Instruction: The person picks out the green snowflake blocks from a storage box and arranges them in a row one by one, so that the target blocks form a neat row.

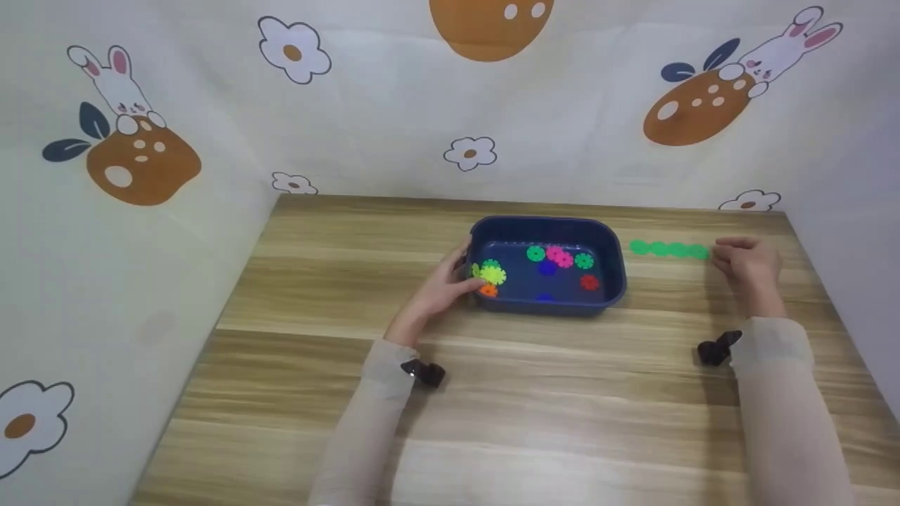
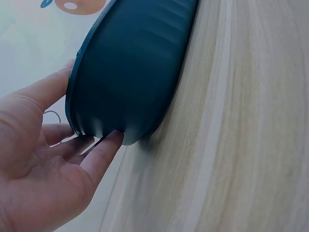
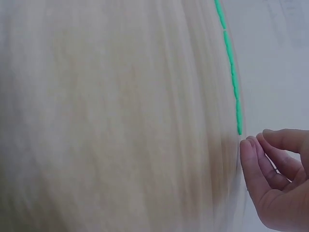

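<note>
A dark blue bin stands on the table with several notched discs inside: yellow, pink, green, blue, red and orange. My left hand grips its left end, the thumb over the rim; the left wrist view shows fingers of the left hand against the outside of the bin. To the right of the bin lies a straight row of green discs. My right hand is at the row's right end, fingers bent; in the right wrist view, the hand sits just beyond the green row, nothing visible between its fingertips.
The wooden table meets a patterned cloth along its back edge, with cloth also at both sides. A small black device is on the left wrist and another on the right.
</note>
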The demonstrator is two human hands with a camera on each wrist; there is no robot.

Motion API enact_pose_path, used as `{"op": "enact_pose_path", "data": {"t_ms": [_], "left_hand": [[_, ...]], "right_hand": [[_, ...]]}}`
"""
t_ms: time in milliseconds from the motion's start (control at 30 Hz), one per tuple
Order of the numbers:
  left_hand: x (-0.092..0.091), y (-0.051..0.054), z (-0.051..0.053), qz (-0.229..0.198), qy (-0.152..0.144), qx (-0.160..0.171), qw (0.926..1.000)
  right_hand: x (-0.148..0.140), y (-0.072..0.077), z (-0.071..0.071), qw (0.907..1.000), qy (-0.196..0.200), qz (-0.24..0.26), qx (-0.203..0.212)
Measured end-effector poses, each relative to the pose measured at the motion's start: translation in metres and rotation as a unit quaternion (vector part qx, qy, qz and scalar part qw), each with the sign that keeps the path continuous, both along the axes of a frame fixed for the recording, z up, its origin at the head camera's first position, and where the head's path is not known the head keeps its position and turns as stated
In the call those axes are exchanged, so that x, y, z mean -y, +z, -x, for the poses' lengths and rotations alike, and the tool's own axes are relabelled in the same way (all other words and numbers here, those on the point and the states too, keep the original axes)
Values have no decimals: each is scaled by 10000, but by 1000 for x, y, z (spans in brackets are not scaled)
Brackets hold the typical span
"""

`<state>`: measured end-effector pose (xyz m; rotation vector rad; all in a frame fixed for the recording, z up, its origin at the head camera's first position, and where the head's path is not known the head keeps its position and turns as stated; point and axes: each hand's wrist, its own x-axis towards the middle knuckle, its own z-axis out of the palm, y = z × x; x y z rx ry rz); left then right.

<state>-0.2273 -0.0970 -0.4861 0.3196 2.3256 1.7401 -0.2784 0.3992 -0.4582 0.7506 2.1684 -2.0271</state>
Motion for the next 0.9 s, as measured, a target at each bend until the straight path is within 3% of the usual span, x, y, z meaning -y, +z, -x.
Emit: {"op": "enact_pose_path", "data": {"t_ms": [233, 433, 700, 900], "left_hand": [[0, -1, 0, -14, 45, 92, 9999], [0, 0, 0, 18, 67, 113, 9999], [0, 0, 0, 70, 73, 17, 9999], [0, 0, -1, 29, 80, 9, 10000]], "right_hand": [[6, 5, -4, 9978, -191, 617, -153], [7, 8, -5, 9986, -136, 484, -182], [9, 13, -9, 9997, 180, -147, -125], [16, 16, -13, 9988, 191, 131, -431]]}}
